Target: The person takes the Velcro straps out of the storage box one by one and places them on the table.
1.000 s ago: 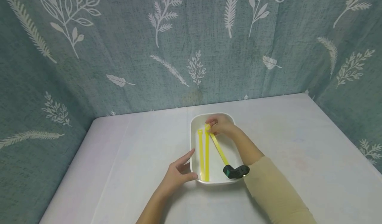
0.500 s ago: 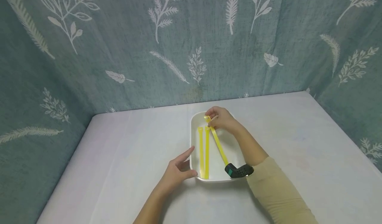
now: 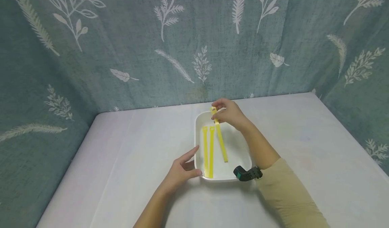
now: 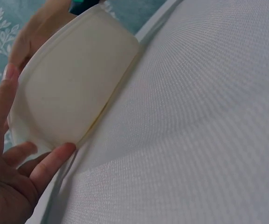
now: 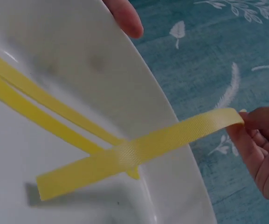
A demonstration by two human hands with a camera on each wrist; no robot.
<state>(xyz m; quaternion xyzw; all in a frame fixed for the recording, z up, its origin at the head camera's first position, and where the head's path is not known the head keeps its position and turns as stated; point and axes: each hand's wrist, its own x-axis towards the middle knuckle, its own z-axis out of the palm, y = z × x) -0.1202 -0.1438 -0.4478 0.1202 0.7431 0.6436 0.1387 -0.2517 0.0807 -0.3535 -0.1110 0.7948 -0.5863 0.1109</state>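
Note:
In the head view my right hand (image 3: 229, 115) pinches the slotted end of a yellow cable strap (image 3: 222, 142) at the far rim of a white tray (image 3: 238, 145). The strap slants down over the tray; the right wrist view shows its free end (image 5: 55, 184) raised, casting a shadow on the tray floor. Two more yellow straps, a left one (image 3: 205, 150) and a right one (image 3: 211, 150), lie side by side lengthwise in the tray's left half. My left hand (image 3: 179, 172) rests spread against the tray's near left corner, fingertips on its wall in the left wrist view.
The tray stands on a white cloth-covered table (image 3: 146, 147). Behind it hangs a green-blue curtain (image 3: 136, 52) with white leaf prints, which continues along both sides. A black device (image 3: 247, 174) is strapped to my right wrist.
My right hand has moved toward the tray's far rim, drawing the pinched strap away from me and off the two lying straps. The left hand has stayed at the tray's corner.

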